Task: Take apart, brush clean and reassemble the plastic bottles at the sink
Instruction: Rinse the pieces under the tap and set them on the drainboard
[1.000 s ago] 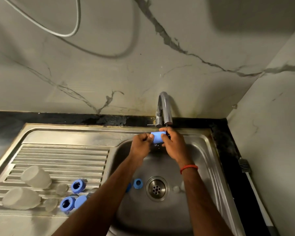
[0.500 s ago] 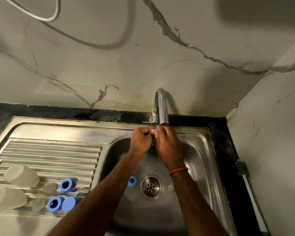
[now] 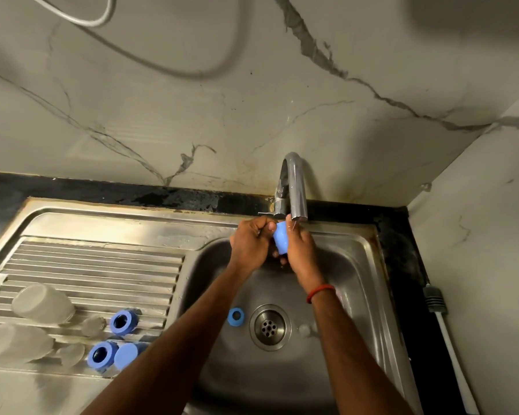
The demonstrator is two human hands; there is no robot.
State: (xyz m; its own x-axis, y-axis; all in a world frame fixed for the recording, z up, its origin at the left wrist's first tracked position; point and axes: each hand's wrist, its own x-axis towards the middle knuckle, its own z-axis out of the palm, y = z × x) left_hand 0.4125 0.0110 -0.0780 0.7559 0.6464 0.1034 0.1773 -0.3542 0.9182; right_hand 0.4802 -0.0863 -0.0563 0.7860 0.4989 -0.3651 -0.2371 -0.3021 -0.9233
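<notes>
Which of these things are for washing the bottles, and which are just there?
For the job: blue cap, held by left hand and right hand under the tap; clear bottles and blue rings on the drainboard; blue ring by the drain; white-handled brush, probably.
Just there: grey cable on the wall.

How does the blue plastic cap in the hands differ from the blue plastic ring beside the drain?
The blue plastic cap is held by the left hand and right hand; the blue plastic ring lies in the sink. The cap is taller; the ring is short with an open hole. Both are blue.
</notes>
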